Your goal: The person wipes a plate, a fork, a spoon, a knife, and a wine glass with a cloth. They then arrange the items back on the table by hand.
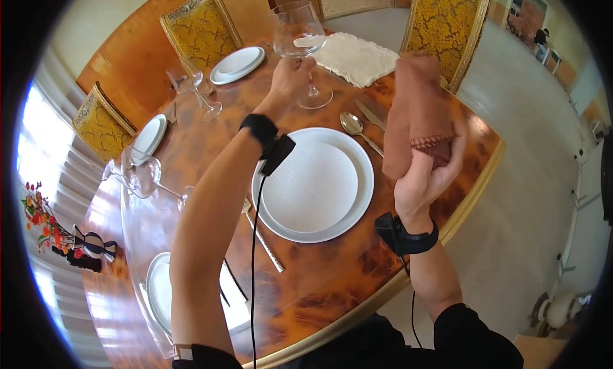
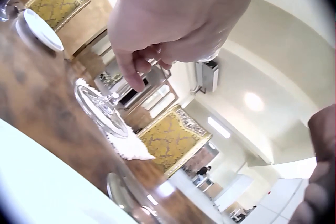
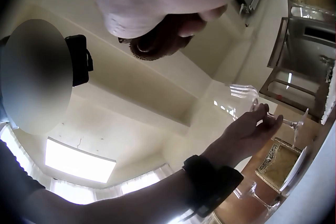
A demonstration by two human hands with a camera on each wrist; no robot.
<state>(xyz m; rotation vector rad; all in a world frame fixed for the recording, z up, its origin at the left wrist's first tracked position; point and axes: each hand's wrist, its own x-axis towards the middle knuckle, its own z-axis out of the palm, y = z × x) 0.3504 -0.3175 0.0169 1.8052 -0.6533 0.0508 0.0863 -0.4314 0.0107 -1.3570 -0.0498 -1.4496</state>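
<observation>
My left hand [image 1: 291,83] grips a large wine glass [image 1: 297,34] by the stem, just under the bowl. The glass is upright at the far side of the place setting; in the left wrist view its round foot [image 2: 102,112] shows low over the tabletop. A folded brown cloth [image 1: 414,113] with a stitched edge is in my right hand [image 1: 424,187], held up above the right side of the table. Part of that cloth [image 3: 157,40] appears beneath the hand in the right wrist view. Between my arms lie two stacked white plates [image 1: 310,187].
A spoon [image 1: 351,123] and a knife [image 1: 370,113] lie right of the plates, a fork [image 1: 265,238] left. Behind is a cream fringed mat [image 1: 355,57]. More glasses [image 1: 143,177] and plate settings [image 1: 237,66] stand leftward. The curved table edge [image 1: 491,165] runs along the right.
</observation>
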